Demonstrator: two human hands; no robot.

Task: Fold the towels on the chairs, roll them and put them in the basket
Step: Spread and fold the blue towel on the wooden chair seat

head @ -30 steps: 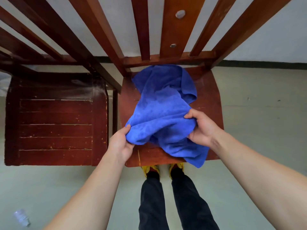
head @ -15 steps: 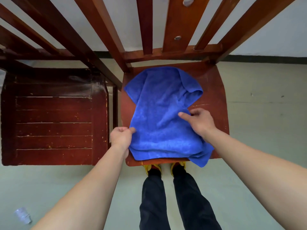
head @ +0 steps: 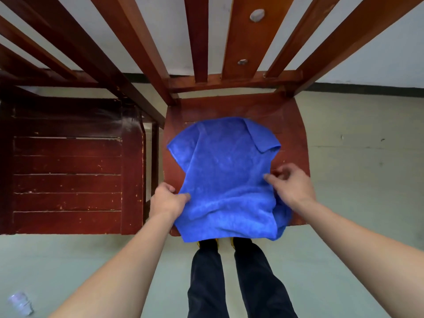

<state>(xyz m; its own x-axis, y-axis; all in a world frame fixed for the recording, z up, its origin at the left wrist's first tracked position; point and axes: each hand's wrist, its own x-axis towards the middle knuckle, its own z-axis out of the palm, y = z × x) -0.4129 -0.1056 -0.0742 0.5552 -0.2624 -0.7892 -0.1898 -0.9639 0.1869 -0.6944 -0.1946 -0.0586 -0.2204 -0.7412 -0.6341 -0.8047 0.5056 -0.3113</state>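
Blue towel [head: 224, 180] lies rumpled on the chair seat [head: 229, 106], long axis running from the seat's front edge toward the backrest slats [head: 199, 37]. Its near end spills over that front edge, and the far right corner is flipped over. The left hand [head: 166, 203] pinches the towel's left edge at the seat's front left, while the right hand [head: 293, 189], fingers curled, nips the right edge. A darker slatted chair [head: 68, 175] stands just left of the seat. Dark trouser legs [head: 206, 283] stand right in front.
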